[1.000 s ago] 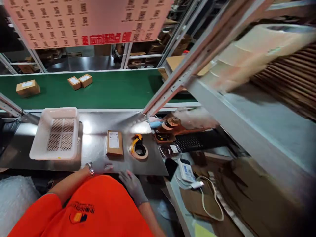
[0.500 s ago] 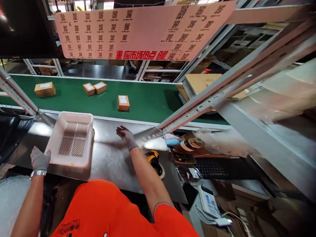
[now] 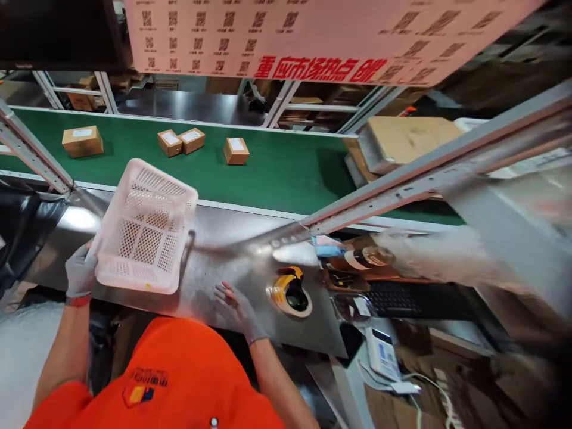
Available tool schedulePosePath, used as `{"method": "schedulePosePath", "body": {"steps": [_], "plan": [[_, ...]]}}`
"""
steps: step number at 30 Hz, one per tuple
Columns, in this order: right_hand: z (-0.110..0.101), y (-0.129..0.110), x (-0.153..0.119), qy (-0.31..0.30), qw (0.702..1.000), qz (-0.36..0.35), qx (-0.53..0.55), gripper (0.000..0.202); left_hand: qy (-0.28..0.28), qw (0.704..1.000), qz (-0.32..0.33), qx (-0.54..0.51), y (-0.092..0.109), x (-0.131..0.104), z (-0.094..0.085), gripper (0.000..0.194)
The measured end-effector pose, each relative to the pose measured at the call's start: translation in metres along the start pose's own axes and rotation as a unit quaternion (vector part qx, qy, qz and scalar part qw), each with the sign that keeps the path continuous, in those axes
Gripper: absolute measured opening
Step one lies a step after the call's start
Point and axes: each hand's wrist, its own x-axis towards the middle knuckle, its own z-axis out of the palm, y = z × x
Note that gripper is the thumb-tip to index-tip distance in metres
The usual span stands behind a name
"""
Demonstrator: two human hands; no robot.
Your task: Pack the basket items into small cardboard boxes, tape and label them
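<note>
A pale pink plastic basket [image 3: 143, 232] with mesh walls and floor is tilted over the left part of the metal table [image 3: 210, 268]. Nothing lies inside it. My left hand [image 3: 81, 271], gloved in grey, grips its left side near the front corner. My right hand [image 3: 236, 307], also gloved, hovers at the table's front edge with its fingers apart and holds nothing. To the right of that hand a tape dispenser [image 3: 292, 292] with a yellow and black body lies on the metal.
Several small cartons [image 3: 83, 142] sit on the green conveyor [image 3: 277, 173] behind the table. Larger flat boxes [image 3: 402, 140] are stacked at its right. A slanted metal post [image 3: 402, 190] crosses the right side, above a keyboard [image 3: 402, 300].
My left hand has closed on the basket, which has lifted and tilted. My right hand has drawn back toward my body, uncovering the tape dispenser. The view has shifted.
</note>
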Motion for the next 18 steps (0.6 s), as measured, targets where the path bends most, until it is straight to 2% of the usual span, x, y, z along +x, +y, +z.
{"method": "schedulePosePath", "body": {"steps": [3, 5, 7, 9, 11, 13, 15, 18], "plan": [[0.018, -0.002, -0.012, -0.052, 0.998, -0.032, -0.014, 0.069, -0.002, 0.997, 0.019, -0.072, 0.014, 0.001, 0.017, 0.052], [0.033, -0.001, -0.020, -0.090, 0.993, -0.075, -0.017, 0.079, -0.031, 0.995, 0.018, -0.093, 0.020, -0.004, 0.037, 0.050], [0.044, 0.002, -0.029, -0.099, 0.987, -0.124, -0.015, 0.086, -0.098, 0.988, 0.013, -0.122, 0.027, -0.017, 0.063, 0.046], [0.044, 0.006, -0.039, -0.059, 0.984, -0.165, -0.021, 0.081, -0.203, 0.964, 0.017, -0.171, 0.033, -0.040, 0.093, 0.044], [0.028, 0.014, -0.053, 0.041, 0.977, -0.204, -0.037, 0.070, -0.312, 0.933, 0.030, -0.177, 0.039, -0.071, 0.125, 0.042], [-0.004, 0.026, -0.073, 0.170, 0.959, -0.221, -0.048, 0.065, -0.421, 0.892, 0.044, -0.159, 0.046, -0.106, 0.155, 0.038], [-0.042, 0.046, -0.101, 0.271, 0.938, -0.213, -0.033, 0.062, -0.524, 0.835, 0.065, -0.158, 0.051, -0.142, 0.181, 0.038], [-0.087, 0.093, -0.159, 0.365, 0.909, -0.201, 0.024, 0.056, -0.640, 0.743, 0.107, -0.163, 0.054, -0.198, 0.209, 0.045]]}}
